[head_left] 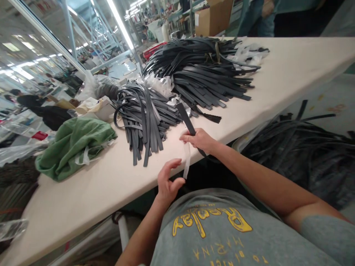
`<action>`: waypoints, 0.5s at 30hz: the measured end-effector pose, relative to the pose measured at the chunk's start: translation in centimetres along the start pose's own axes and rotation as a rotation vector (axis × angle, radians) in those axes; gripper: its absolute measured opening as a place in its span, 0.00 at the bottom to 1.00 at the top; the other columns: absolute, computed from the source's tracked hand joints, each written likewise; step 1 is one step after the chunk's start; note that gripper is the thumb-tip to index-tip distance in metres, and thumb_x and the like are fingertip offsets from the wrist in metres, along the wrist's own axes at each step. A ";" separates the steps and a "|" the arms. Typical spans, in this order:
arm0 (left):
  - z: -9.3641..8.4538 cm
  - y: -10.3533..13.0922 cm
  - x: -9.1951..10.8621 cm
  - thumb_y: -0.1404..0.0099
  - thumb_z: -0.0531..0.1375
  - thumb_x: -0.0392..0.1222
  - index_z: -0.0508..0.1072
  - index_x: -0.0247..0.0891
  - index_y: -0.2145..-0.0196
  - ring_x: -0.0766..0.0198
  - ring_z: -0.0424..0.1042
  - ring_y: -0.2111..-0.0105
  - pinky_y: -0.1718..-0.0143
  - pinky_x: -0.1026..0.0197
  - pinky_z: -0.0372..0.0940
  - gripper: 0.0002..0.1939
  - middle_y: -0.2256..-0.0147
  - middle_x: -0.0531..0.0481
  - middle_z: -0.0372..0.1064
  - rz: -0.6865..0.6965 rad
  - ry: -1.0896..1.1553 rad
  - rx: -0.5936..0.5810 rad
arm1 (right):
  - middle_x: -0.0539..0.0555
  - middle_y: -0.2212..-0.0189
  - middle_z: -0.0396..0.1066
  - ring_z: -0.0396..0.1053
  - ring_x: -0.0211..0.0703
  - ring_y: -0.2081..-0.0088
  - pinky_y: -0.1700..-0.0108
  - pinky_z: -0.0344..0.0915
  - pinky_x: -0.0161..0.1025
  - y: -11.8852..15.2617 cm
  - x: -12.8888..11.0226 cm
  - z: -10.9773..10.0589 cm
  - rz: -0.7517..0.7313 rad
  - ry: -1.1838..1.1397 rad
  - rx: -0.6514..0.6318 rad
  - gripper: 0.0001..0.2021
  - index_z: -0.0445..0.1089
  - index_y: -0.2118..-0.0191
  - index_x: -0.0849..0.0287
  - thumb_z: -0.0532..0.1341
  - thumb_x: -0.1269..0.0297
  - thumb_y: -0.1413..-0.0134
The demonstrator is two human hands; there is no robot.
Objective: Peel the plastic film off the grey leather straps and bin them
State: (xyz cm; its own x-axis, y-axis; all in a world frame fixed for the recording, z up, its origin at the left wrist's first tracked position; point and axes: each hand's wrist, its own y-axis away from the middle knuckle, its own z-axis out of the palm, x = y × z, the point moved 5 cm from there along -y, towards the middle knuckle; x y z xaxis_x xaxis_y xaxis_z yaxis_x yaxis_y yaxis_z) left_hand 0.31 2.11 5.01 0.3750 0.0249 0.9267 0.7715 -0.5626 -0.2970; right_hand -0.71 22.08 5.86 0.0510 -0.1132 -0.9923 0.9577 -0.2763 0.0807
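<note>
My right hand (pixel 200 140) is closed around a dark grey fabric strip (pixel 185 116), which slants up over the table's front edge. From the same hand a thin whitish strip (pixel 187 162) hangs down. My left hand (pixel 169 181) is to the left of it, thumb and fingers apart, with the lower end of the whitish strip close to the thumb. Whether the thumb touches that strip I cannot tell. Beyond my hands lies a loose bunch of dark grey strips (pixel 146 122). A larger heap of similar strips (pixel 199 70) is behind it.
A crumpled green cloth (pixel 76 146) lies on the cream table (pixel 288 77) at the left. Clear plastic wrapping (pixel 249 53) pokes out by the heap. Below the table at right is a pile of black strips (pixel 299 155). A cardboard box (pixel 213 18) and a person (pixel 259 18) are at the back.
</note>
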 end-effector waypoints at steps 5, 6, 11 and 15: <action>1.7 -3.6 -1.6 0.43 0.65 0.58 0.77 0.37 0.61 0.60 0.74 0.65 0.61 0.58 0.68 0.22 0.65 0.46 0.76 -0.368 0.244 -0.052 | 0.48 0.78 0.71 0.64 0.35 0.75 0.71 0.59 0.34 1.6 -1.9 0.6 -0.218 0.212 -0.086 0.11 0.75 0.72 0.63 0.64 0.58 0.52; 2.3 -4.2 -1.9 0.46 0.67 0.56 0.78 0.36 0.65 0.63 0.72 0.68 0.62 0.60 0.67 0.20 0.69 0.48 0.75 -0.408 0.275 -0.074 | 0.48 0.78 0.71 0.65 0.37 0.73 0.68 0.60 0.34 1.8 -2.0 0.7 -0.241 0.240 -0.091 0.11 0.75 0.72 0.63 0.64 0.59 0.52; 4.9 -4.9 -2.6 0.52 0.72 0.47 0.78 0.36 0.72 0.71 0.66 0.75 0.68 0.65 0.64 0.14 0.75 0.54 0.71 -0.540 0.454 -0.161 | 0.48 0.76 0.71 0.65 0.37 0.71 0.65 0.60 0.35 1.9 -2.4 -0.2 -0.310 0.367 -0.024 0.12 0.76 0.72 0.64 0.63 0.59 0.51; 6.2 -3.9 -2.4 0.53 0.72 0.44 0.79 0.37 0.69 0.71 0.66 0.75 0.69 0.65 0.63 0.13 0.73 0.53 0.72 -0.567 0.484 -0.272 | 0.49 0.77 0.71 0.66 0.37 0.72 0.65 0.61 0.35 1.6 -2.4 -0.9 -0.315 0.322 -0.031 0.12 0.76 0.71 0.64 0.63 0.58 0.52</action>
State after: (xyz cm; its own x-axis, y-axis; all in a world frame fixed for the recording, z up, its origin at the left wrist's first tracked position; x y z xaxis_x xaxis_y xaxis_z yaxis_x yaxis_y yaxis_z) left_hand -0.42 9.44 2.54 -0.3505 0.0413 0.9356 0.6017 -0.7557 0.2588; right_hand 0.93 22.82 8.26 -0.1636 0.2758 -0.9472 0.9484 -0.2204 -0.2279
